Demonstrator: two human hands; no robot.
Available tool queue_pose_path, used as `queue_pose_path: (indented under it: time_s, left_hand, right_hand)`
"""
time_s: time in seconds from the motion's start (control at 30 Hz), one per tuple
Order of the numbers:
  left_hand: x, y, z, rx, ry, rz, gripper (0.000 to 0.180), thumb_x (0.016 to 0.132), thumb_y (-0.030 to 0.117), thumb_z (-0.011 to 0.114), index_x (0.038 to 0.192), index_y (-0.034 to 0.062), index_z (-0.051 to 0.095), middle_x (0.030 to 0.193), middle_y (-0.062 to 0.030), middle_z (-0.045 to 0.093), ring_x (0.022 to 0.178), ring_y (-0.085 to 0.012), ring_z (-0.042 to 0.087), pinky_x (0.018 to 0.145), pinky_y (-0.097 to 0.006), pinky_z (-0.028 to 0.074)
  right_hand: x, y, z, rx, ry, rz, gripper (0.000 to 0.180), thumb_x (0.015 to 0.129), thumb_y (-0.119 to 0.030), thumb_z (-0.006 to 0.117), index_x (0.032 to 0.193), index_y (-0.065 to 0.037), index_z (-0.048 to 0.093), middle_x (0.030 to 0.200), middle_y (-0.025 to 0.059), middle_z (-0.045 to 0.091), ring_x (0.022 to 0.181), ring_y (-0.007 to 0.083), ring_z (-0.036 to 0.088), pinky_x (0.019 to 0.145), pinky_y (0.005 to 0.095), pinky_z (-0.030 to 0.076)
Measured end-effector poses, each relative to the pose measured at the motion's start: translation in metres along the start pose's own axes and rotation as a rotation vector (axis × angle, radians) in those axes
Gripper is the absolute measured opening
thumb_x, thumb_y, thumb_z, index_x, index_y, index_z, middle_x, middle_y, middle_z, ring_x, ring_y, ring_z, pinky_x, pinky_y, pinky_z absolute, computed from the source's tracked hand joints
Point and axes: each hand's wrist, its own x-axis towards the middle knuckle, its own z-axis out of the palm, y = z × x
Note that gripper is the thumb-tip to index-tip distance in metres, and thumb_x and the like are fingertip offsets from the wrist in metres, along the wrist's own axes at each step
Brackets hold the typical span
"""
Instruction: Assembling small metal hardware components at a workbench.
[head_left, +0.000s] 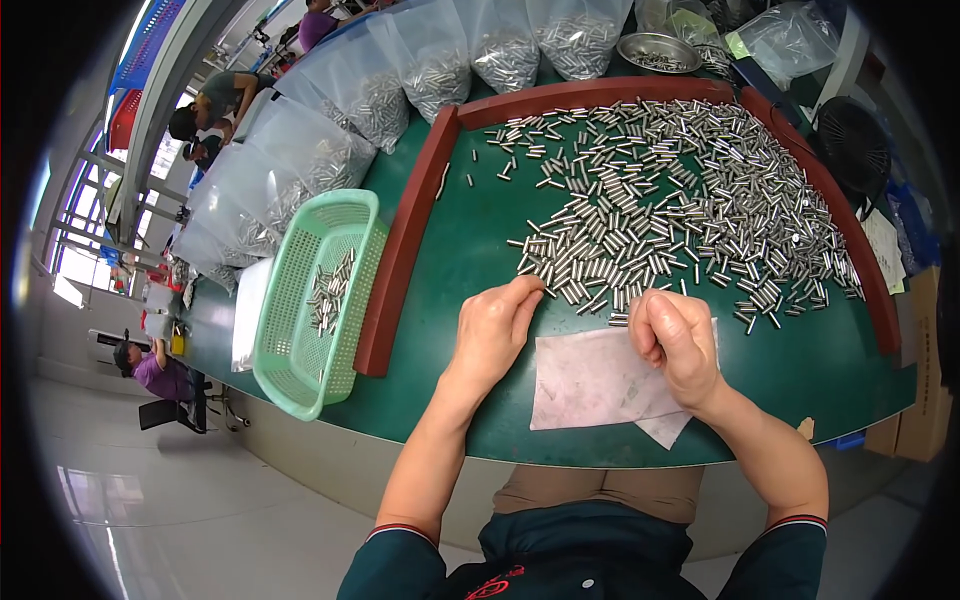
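- Many pins (740, 170) are lying on the table (440, 300), inside a low frame (405, 240) that is bordering them left, behind and right.
- A basket (345, 205) is standing just left of the frame, with more pins lying in it.
- Filled bags (440, 80) are standing in a row behind the frame and behind the basket.
- A bowl (640, 66) is sitting behind the frame, right of the bags.
- Sheets (585, 380) are lying before the pins, under the right hand (675, 345).
- The left hand (497, 325) is resting left of the sheets.

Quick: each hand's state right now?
Left hand: at the metal pins; whether it holds one can't be told.
Right hand: curled closed over the cloth; contents hidden.
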Motion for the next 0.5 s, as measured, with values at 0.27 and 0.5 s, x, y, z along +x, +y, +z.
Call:
queue_pose_path:
  time_s: [0.27, 0.5]
  left_hand:
    - [0.000, 0.001, -0.003, 0.145, -0.166, 0.056, 0.010, 0.077, 0.007, 0.057, 0.082, 0.0005, 0.051, 0.062, -0.0112, 0.055, 0.056, -0.0248, 0.055, 0.052, -0.033, 0.042]
    - [-0.001, -0.010, -0.017, -1.814, -0.321, -0.708, 0.011, 0.086, 0.018, 0.052, 0.082, 0.0087, 0.047, 0.070, -0.0008, 0.045, 0.055, -0.0055, 0.034, 0.047, -0.015, 0.028]
  right_hand:
    - [0.001, 0.001, 0.001, -0.005, -0.001, -0.016, 0.041, 0.088, -0.029, 0.042, 0.055, -0.004, 0.041, 0.051, -0.0015, 0.038, 0.047, 0.0056, 0.032, 0.044, 0.0219, 0.027]
    - [-0.001, 0.003, -0.001, -0.004, 0.006, -0.004, 0.042, 0.087, -0.031, 0.042, 0.055, -0.005, 0.041, 0.051, -0.0015, 0.038, 0.047, 0.0054, 0.032, 0.043, 0.0214, 0.026]
